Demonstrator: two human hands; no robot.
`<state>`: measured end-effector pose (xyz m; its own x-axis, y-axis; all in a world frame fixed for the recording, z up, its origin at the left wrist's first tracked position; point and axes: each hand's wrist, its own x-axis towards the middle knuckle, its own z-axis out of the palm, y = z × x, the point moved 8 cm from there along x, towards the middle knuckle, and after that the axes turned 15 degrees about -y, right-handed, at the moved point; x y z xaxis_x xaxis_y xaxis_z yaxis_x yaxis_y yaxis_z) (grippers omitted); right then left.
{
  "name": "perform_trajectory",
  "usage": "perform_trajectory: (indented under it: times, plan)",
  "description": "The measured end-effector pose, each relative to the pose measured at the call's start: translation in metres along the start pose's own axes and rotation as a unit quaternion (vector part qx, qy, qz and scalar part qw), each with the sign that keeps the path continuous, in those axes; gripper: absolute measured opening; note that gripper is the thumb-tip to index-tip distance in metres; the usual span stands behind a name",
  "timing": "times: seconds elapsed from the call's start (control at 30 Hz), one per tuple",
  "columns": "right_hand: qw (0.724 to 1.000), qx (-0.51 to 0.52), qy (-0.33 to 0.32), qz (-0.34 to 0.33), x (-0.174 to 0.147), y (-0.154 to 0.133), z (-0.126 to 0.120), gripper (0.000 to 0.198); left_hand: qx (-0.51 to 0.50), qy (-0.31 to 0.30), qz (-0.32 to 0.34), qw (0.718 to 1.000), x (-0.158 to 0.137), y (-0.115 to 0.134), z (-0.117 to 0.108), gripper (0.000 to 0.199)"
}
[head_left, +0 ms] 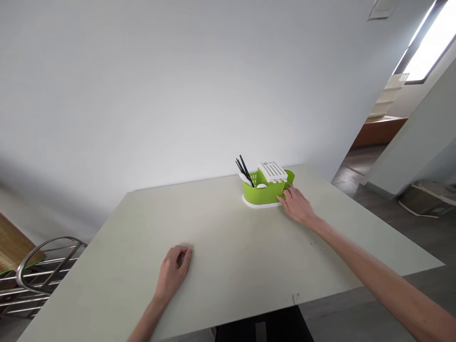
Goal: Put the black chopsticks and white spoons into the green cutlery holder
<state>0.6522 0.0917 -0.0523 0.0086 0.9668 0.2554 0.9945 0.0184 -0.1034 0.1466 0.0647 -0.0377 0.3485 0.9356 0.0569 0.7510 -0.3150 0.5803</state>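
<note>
A green utensil caddy (265,195) with a white base stands on the table against the wall. Black chopsticks (244,167) and a white spoon (245,178) lean out of its left compartment, where another rounded white piece shows. A slotted white rack (272,171) tops its middle. My right hand (296,204) is at the caddy's front right corner, fingers apart and touching or close to the green wall; their tips are partly hidden. My left hand (173,270) rests on the table, well apart from the caddy, fingers curled and thumb near the index finger, with nothing visible inside.
The pale table (221,237) meets a white wall (171,95) at the back. A metal-railed rack or chair (46,270) stands beyond the left edge. At the front edge is something black (281,327). A grey bin-like object (427,197) sits on the floor at right.
</note>
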Motion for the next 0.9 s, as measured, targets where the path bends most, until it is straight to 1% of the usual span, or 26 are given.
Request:
perform_trajectory:
  times: [0.1,0.2,0.3,0.37,0.47,0.57,0.7,0.9]
  plan:
    - [1.000,0.009,-0.024,0.017,0.001,0.030,0.000,0.052,0.003,0.004,-0.001,1.000,0.001,0.002,0.000,0.044]
    - [0.998,0.021,-0.026,0.047,-0.008,0.040,0.001,0.061,-0.002,0.005,0.003,1.000,0.001,-0.004,-0.003,0.044]
    - [0.996,0.051,-0.008,0.073,-0.034,0.034,0.006,0.076,-0.010,0.001,0.004,1.000,-0.001,-0.010,-0.005,0.045]
    - [0.993,0.078,-0.006,0.085,-0.058,0.029,0.016,0.081,-0.014,-0.003,0.006,1.000,-0.001,-0.011,-0.006,0.046]
    - [0.988,0.114,-0.027,0.104,-0.095,0.023,0.035,0.080,-0.019,-0.003,0.010,1.000,-0.002,-0.010,-0.008,0.046]
    - [0.985,0.109,-0.050,0.124,-0.124,0.020,0.049,0.072,-0.023,-0.004,0.006,1.000,-0.003,-0.009,-0.009,0.045]
    - [0.986,0.088,-0.081,0.114,-0.140,0.010,0.052,0.068,-0.033,-0.003,0.006,0.999,-0.004,-0.010,-0.009,0.045]
    - [0.987,0.082,-0.072,0.117,-0.142,0.002,0.044,0.067,-0.038,0.000,0.011,0.999,-0.006,-0.009,-0.011,0.043]
